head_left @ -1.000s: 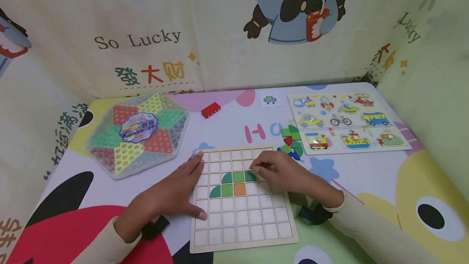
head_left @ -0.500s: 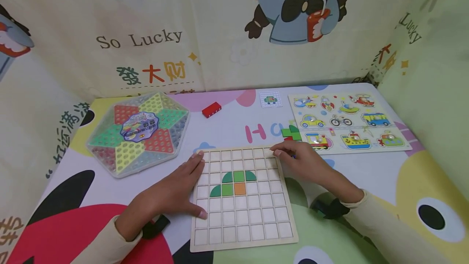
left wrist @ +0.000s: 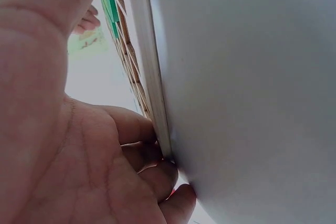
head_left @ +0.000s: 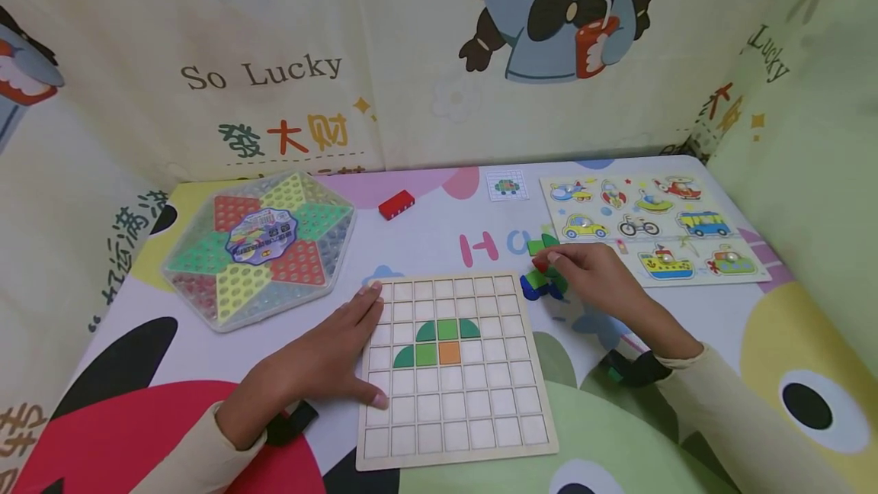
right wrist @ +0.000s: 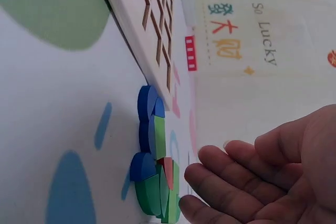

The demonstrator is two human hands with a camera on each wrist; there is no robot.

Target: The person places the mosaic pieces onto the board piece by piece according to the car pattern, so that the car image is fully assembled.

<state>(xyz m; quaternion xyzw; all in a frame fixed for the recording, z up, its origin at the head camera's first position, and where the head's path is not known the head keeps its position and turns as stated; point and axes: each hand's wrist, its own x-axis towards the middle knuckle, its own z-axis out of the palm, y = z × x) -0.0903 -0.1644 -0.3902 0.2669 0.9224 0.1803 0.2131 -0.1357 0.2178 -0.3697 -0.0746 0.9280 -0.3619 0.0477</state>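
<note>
A wooden grid board [head_left: 439, 412] lies in front of me, holding dark green quarter-rounds, light green squares [head_left: 426, 354] and an orange square [head_left: 449, 352]. My left hand [head_left: 318, 353] rests along its left edge, fingers and thumb spread; the left wrist view shows fingertips against the board's side. Beyond the board's upper right corner sits a small pile of pieces: blue rounded ones [right wrist: 147, 103], green ones [right wrist: 147, 196] and a red one [head_left: 540, 264]. Over this pile is my right hand [head_left: 604, 280], fingers loosely bent near the red piece; the right wrist view shows nothing gripped.
A hexagonal Chinese checkers set [head_left: 206, 303] lies at the left. Toward the back are a red block [head_left: 395, 205] and a small pattern card [head_left: 507, 186]. A vehicle puzzle board [head_left: 658, 246] lies at the right, just beyond the pile. A printed cloth wall stands behind.
My right hand has moved from the green quarter-round on the board, past the upper right corner, to the loose pile. The left hand stays on the board's left edge.
</note>
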